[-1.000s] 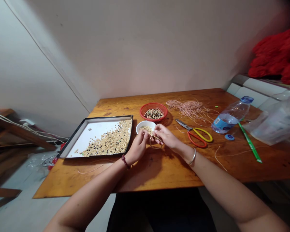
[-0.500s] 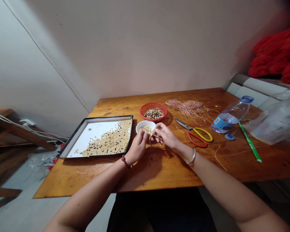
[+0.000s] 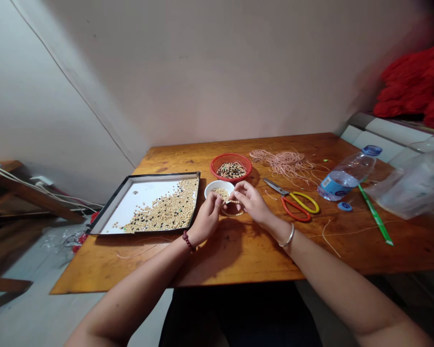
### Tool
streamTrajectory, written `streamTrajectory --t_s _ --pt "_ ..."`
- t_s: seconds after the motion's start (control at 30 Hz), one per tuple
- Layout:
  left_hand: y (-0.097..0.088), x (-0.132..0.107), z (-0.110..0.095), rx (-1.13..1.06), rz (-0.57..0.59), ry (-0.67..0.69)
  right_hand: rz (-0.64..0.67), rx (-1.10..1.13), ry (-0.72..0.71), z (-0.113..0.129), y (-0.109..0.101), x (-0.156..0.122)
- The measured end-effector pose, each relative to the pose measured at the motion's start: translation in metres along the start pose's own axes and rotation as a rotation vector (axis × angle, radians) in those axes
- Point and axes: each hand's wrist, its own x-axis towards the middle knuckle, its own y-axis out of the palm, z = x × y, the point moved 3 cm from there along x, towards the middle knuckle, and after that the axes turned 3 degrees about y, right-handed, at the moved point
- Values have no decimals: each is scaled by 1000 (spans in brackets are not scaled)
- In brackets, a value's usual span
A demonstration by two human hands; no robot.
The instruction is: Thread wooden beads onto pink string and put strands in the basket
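My left hand [image 3: 207,218] and my right hand [image 3: 251,201] meet over the wooden table [image 3: 238,250], both pinched on a string of light wooden beads [image 3: 232,210] that loops down between them. Just behind the fingers stands a small white bowl [image 3: 217,187] with pale beads in it. A red bead bracelet circles my left wrist and a silver bangle my right.
A black-rimmed tray [image 3: 137,193] of loose beads lies to the left. Behind are a red basket [image 3: 231,167] of mixed beads and a tangle of pink cord [image 3: 284,161]. Scissors [image 3: 296,202], a water bottle [image 3: 347,173], its cap [image 3: 345,206], a green stick [image 3: 376,216] and a plastic bag [image 3: 415,185] sit right.
Both hands have stayed in place at the bowl, with small finger movements on the bead string. The loop hangs slightly differently. The view has shifted a little.
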Motion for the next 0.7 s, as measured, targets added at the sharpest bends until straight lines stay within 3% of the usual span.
streamTrajectory --t_s 0.53,0.7 --pt "0 0 -4 32 -20 15 -46 17 -56 -3 -2 1" --pt "-2 -1 -7 132 -53 59 -37 24 -37 -4 -2 1"
